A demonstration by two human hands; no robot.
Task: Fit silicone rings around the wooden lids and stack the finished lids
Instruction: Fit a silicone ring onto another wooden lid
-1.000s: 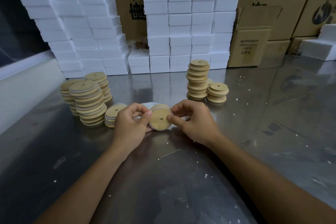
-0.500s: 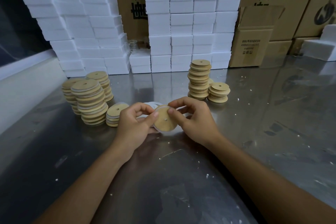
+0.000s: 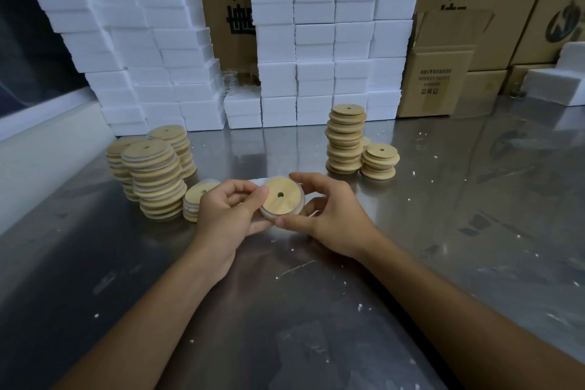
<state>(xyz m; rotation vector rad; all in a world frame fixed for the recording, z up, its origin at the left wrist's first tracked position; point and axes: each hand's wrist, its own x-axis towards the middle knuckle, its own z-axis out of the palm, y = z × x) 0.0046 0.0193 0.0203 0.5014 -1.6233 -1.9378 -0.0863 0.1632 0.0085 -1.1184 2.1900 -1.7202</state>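
Note:
A round wooden lid [image 3: 281,197] with a small centre hole is held between both hands just above the steel table [image 3: 443,231]. A clear silicone ring shows along its lower edge. My left hand [image 3: 226,215] pinches its left rim with thumb and fingers. Holding the right and lower rim is my right hand [image 3: 329,215], thumb underneath. Tall stacks of ringed lids [image 3: 155,177] stand at the left, with a short stack [image 3: 196,199] beside my left hand. Two stacks of plain wooden lids [image 3: 346,136] stand behind my right hand.
White foam blocks [image 3: 316,41] are piled along the back of the table, with cardboard boxes [image 3: 440,79] behind and to the right. A white ledge [image 3: 47,142] borders the table's left side. Small white foam crumbs lie scattered over the steel surface.
The lid has been turned in my hands, so its flat face with the centre hole now points up toward me. Both hands stay at the same spot.

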